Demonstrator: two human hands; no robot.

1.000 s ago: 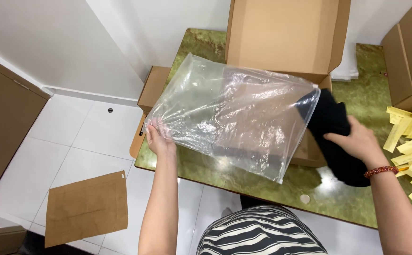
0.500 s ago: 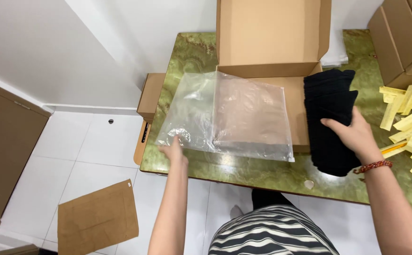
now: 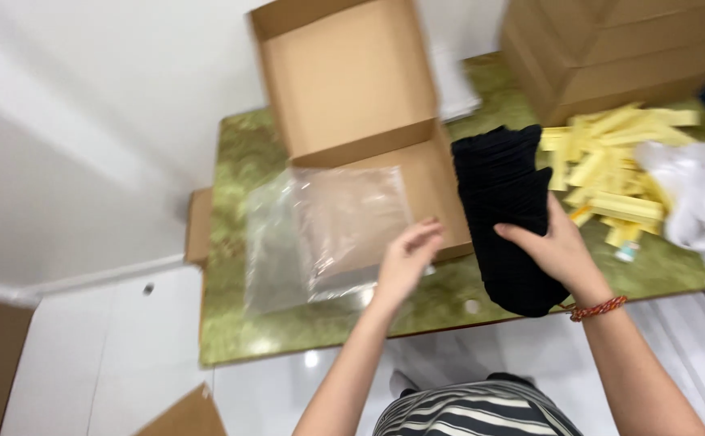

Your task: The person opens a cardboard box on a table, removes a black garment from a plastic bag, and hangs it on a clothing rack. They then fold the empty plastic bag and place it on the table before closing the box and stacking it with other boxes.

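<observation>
A clear plastic bag [image 3: 320, 234] lies flat across the green marble table [image 3: 231, 323] and the front of an open cardboard box [image 3: 352, 97]. My left hand [image 3: 407, 260] hovers over the bag's right edge with fingers loosely curled, holding nothing. To the right, a folded black cloth [image 3: 502, 194] rests on the table beside the box. My right hand [image 3: 554, 246] lies on the cloth's near end and grips it; a red bead bracelet is on that wrist.
A pile of yellow strips [image 3: 603, 169] lies right of the cloth, with crumpled white material [image 3: 700, 194] beyond it. Stacked cardboard boxes [image 3: 611, 48] stand at the back right. A brown cardboard piece [image 3: 187, 416] lies on the white floor.
The bag has been laid down flat and released; my left hand moved right along it toward the cloth. The view shifted right. My right hand stays on the black cloth.
</observation>
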